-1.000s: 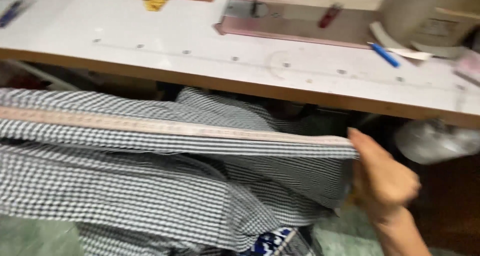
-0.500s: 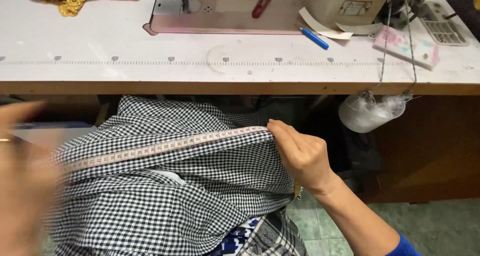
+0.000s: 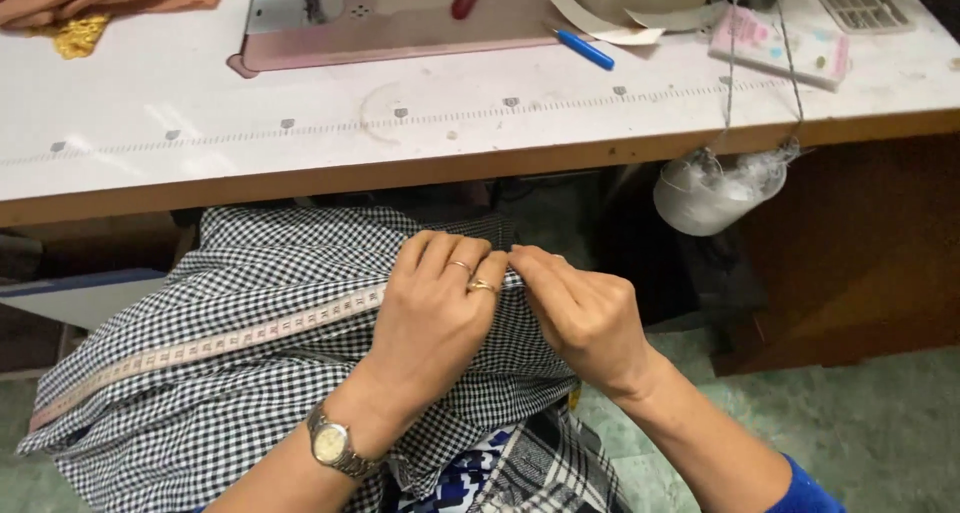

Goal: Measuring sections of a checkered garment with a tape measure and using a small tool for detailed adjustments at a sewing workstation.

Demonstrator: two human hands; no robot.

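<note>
Currently: checked fabric (image 3: 250, 393) on the lap, measuring tape (image 3: 210, 345) laid along it | left hand (image 3: 435, 313) and right hand (image 3: 585, 318) pinch its edge together | marking apparently not begun, tape end hidden.

The left hand (image 3: 435, 313) wears two slim rings, one silver-toned and one gold-toned, and a metal-banded wristwatch (image 3: 333, 446) with a pale round dial. The right hand (image 3: 585, 318) is bare; a blue sleeve (image 3: 800, 491) shows near its elbow.

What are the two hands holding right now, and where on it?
Both the left hand and right hand pinch the checked cloth at its upper edge, by the tape measure end.
</note>
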